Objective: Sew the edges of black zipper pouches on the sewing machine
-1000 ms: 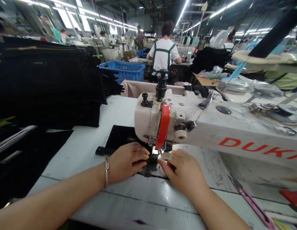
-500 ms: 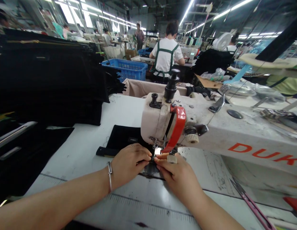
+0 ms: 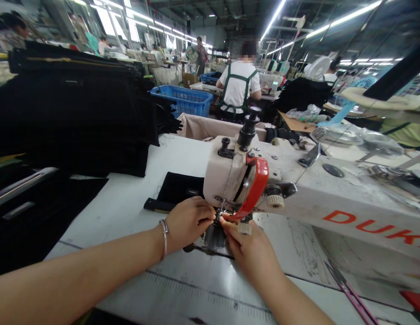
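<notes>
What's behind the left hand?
A black fabric piece with a small label, only partly visible. Whatever the left hand and sewing machine cover there can't be seen.

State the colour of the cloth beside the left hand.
The cloth is black, showing best in the head view.

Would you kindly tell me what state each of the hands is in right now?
Left hand: closed, pinching the black fabric piece.
Right hand: partly hidden by the sewing machine; whether it grips anything cannot be told.
</notes>
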`<state>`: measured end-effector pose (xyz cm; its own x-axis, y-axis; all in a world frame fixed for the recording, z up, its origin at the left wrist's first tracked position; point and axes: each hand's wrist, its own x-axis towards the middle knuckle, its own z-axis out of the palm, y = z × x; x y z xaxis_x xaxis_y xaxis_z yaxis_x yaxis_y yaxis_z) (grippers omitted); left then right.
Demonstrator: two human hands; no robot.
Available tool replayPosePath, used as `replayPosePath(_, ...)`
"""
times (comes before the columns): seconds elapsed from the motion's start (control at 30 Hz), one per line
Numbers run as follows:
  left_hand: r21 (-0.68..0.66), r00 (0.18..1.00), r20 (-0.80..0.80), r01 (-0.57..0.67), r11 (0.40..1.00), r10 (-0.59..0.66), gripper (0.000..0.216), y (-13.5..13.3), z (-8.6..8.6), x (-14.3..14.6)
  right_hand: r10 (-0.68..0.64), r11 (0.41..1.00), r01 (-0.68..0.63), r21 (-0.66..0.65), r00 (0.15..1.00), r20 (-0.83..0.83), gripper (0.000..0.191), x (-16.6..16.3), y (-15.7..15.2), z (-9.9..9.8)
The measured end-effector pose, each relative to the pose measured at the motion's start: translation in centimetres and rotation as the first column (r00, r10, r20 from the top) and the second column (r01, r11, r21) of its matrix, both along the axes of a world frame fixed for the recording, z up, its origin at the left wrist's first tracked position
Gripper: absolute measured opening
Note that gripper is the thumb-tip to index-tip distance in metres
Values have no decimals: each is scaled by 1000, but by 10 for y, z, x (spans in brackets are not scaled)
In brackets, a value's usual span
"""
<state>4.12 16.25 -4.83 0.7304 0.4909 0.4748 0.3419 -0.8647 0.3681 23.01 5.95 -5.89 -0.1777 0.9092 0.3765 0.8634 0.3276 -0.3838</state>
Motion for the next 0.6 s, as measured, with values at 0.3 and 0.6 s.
replayPosePath(0.3,-13,1000,-12,-25,1000,25,10,2,0,1,-22,1000,23,-22,1000,13,32,0,1,-1)
replayPosePath(0.6,6,999,4,-37,999,37,11,0,0,1,-8,1000,8,5,1000,7,38,1,2,-2)
